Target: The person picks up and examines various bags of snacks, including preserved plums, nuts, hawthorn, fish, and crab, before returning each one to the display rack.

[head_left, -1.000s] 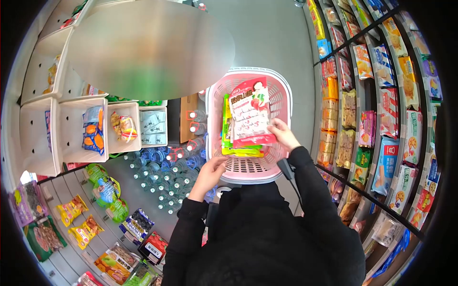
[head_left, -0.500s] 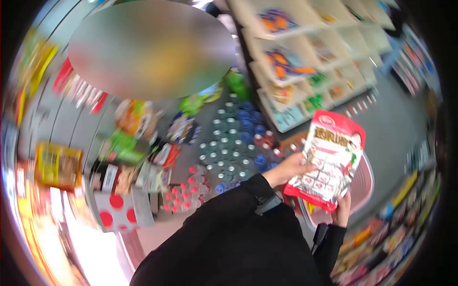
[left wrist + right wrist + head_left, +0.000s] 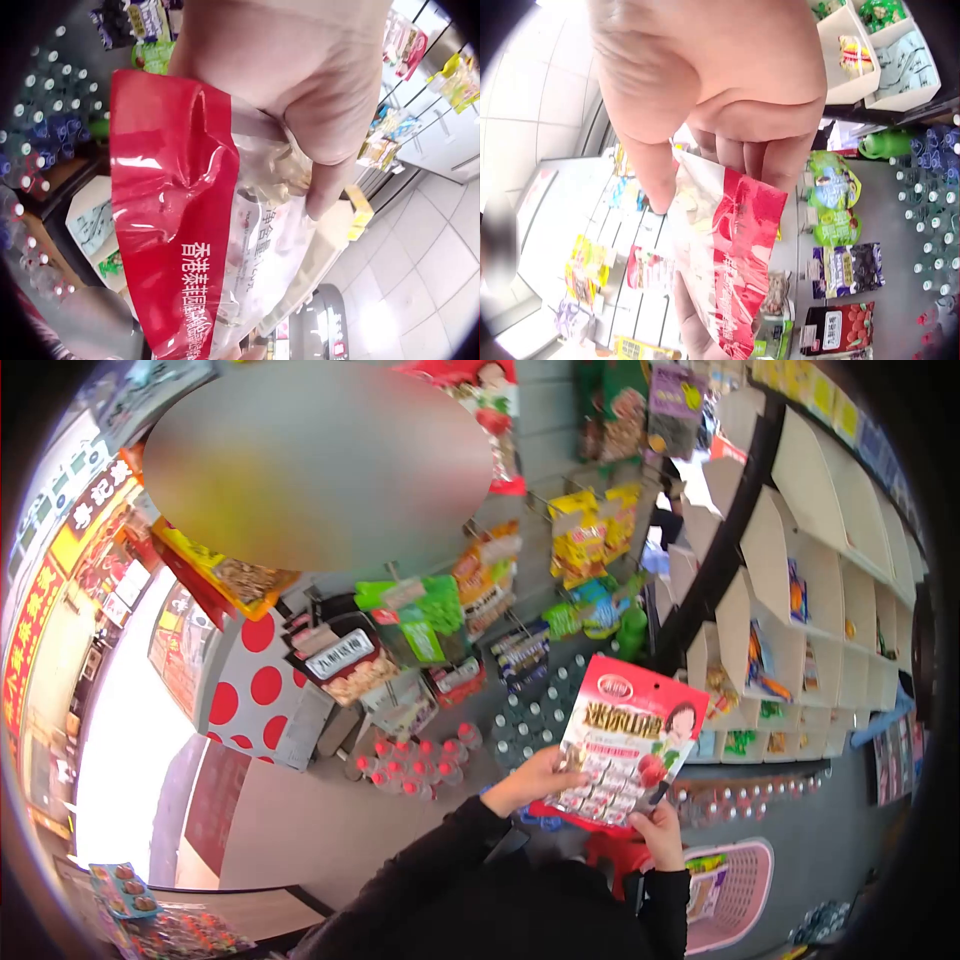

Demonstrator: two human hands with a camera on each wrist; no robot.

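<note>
A red and white snack bag (image 3: pixel 630 745) with a cherry-like red fruit print is held up in front of the body, its front facing up. My left hand (image 3: pixel 540 780) grips its left edge, thumb across the printed face. At the lower right corner my right hand (image 3: pixel 660 836) pinches the bag with the thumb on top. In the left wrist view the red bottom band (image 3: pixel 172 202) hangs below the palm, creased and shiny. The right wrist view shows the thumb on one side of the bag (image 3: pixel 742 232) and curled fingers behind it.
A pink basket (image 3: pixel 762 880) with packets in it stands on the floor at lower right. Ahead, snack packs (image 3: pixel 580 535) hang on a slatted wall, above red-capped bottles (image 3: pixel 415 765). White bins (image 3: pixel 780 575) rise at right; a polka-dot box (image 3: pixel 262 685) is at left.
The bag has come up out of the basket; my left hand has joined the right on it. The view has turned left toward the hanging snacks, leaving the basket at lower right.
</note>
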